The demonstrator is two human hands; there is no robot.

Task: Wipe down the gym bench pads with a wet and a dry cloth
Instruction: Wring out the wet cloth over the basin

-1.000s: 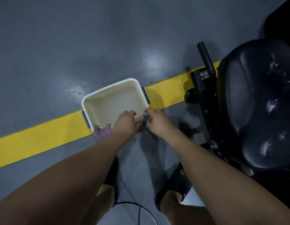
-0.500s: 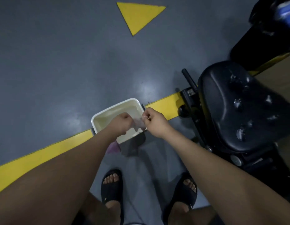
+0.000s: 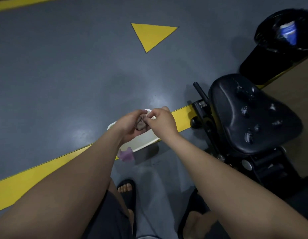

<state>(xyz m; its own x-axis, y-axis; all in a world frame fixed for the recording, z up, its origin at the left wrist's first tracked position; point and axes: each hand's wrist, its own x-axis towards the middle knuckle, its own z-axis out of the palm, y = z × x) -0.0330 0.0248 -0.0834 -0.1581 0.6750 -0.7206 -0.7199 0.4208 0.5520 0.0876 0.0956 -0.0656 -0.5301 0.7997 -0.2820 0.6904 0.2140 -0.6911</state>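
Note:
A small, bunched grey-brown cloth (image 3: 141, 124) is held between both hands above a white basin (image 3: 146, 141) on the floor. My left hand (image 3: 128, 125) cups it from the left, and my right hand (image 3: 161, 122) pinches it from the right. A purple cloth (image 3: 126, 154) lies on the floor at the basin's near left corner. To the right stands the black gym seat pad (image 3: 249, 116), with wet patches shining on its top.
The grey floor carries a yellow stripe (image 3: 37, 175) and a yellow triangle (image 3: 152, 35). The bench's black frame and handle (image 3: 200, 94) stand right of the basin. A black bin with a liner (image 3: 279, 40) sits at the far right. My sandalled feet (image 3: 126, 188) are below.
The view has risen and drawn back from the basin. Both hands have lifted the cloth from the basin's rim and brought it together into a bunch.

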